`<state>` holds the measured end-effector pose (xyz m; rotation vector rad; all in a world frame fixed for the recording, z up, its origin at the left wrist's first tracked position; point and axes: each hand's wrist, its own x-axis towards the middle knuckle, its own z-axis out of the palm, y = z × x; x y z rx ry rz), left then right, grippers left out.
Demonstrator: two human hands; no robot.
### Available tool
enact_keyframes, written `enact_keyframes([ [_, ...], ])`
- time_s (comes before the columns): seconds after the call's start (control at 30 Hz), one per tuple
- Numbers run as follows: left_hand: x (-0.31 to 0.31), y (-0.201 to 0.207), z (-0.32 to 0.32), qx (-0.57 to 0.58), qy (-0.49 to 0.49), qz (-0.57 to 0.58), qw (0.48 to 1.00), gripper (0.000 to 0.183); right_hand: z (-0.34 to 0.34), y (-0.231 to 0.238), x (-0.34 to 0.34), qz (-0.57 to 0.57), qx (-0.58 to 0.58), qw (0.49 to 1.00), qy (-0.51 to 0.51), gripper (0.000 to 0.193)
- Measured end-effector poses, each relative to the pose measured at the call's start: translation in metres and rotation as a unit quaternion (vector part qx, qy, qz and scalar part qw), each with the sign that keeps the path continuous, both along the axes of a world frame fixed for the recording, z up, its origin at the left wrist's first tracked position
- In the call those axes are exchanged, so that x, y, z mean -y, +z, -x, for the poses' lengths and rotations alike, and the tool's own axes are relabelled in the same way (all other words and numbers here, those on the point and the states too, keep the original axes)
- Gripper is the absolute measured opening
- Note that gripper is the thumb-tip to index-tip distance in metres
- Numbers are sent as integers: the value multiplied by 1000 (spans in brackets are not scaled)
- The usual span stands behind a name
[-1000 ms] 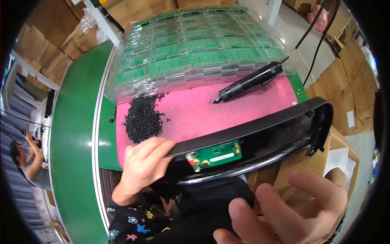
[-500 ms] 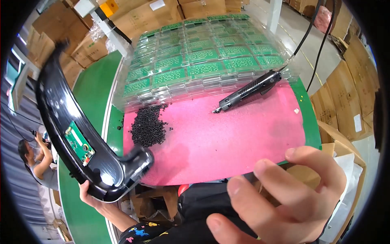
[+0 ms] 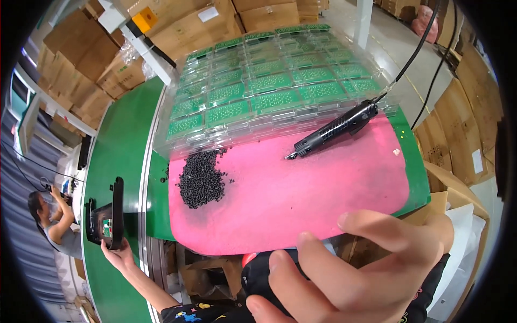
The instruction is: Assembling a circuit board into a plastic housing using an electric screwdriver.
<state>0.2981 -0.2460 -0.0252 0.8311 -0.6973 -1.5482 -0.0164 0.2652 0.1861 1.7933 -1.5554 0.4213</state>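
Note:
My left hand (image 3: 119, 255) reaches out over the green belt and grips the near end of a curved black plastic housing (image 3: 118, 207). Inside the housing shows a small green circuit board (image 3: 107, 228). Seen nearly end-on, the housing's far part is hidden. My right hand (image 3: 371, 269) hangs close to the camera in front of the pink mat (image 3: 301, 204), fingers spread and holding nothing. On the mat lie a heap of small black screws (image 3: 200, 180) and a black electric screwdriver (image 3: 334, 130), its tip pointing left.
Stacked clear plastic trays (image 3: 274, 102) with green circuit boards stand behind the mat. The green belt (image 3: 129, 118) runs along the left, where another person (image 3: 59, 223) sits beyond it. Cardboard boxes (image 3: 452, 140) stand at the right, and a cable (image 3: 417, 48) rises from the screwdriver.
My left hand has carried the housing away to the left, from close by the mat to over the belt. The right hand has shifted slightly left, still spread.

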Motion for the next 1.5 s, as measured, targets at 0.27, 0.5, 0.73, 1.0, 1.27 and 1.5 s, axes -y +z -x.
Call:
enact_keyframes([
  [0.27,-36,-35,33,232,135,136,954,68,-14,-4,18,24,106,994,31,18],
  [0.5,-150,-12,137,230,-133,410,873,24,-20,-14,11,22,230,973,-7,20],
  [0.73,-295,6,211,54,-430,571,698,15,36,-54,-79,62,10,971,-230,13],
  [1.0,-358,11,226,-20,-562,598,571,10,-49,-171,-429,-44,320,414,-851,109],
  [1.27,-347,-1,250,-17,-585,674,452,17,-181,-361,-529,187,651,120,-726,114],
  [1.5,-360,2,247,-17,-596,639,486,21,-185,-360,-506,330,455,223,-796,81],
])
